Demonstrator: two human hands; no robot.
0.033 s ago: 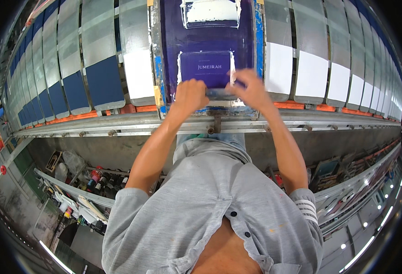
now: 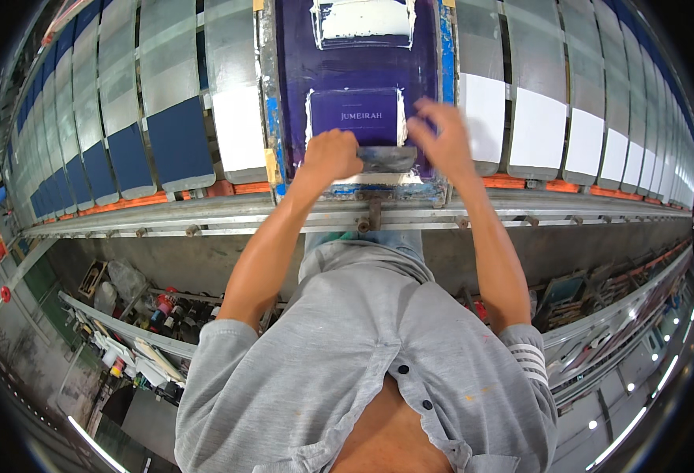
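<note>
A printing screen [image 2: 426, 71] with a purple mesh lies in front of me, its frame partly wrapped in blue tape. Across its near end rests a grey squeegee [image 2: 390, 159]. My left hand [image 2: 330, 156] is closed round the squeegee's left end. Off its right end, over the screen's right side, hovers my right hand [image 2: 442, 142]; its fingers are apart, slightly blurred, and hold nothing I can see. A rectangle with pale lettering [image 2: 351, 109] shows in the mesh, with white ink [image 2: 401, 118] along its sides. More white ink [image 2: 367, 22] lies at the far end.
Rows of metal pallets run both ways, with dark blue panels [image 2: 180, 142] on the left and white panels [image 2: 536, 130] on the right. A metal rail [image 2: 229, 224] passes along the near edge. Behind me, a shelf holds several bottles [image 2: 175, 315].
My right hand has moved right, away from the squeegee, and its fingers have spread. More of the squeegee now shows. My left hand has shifted slightly and stays closed on it.
</note>
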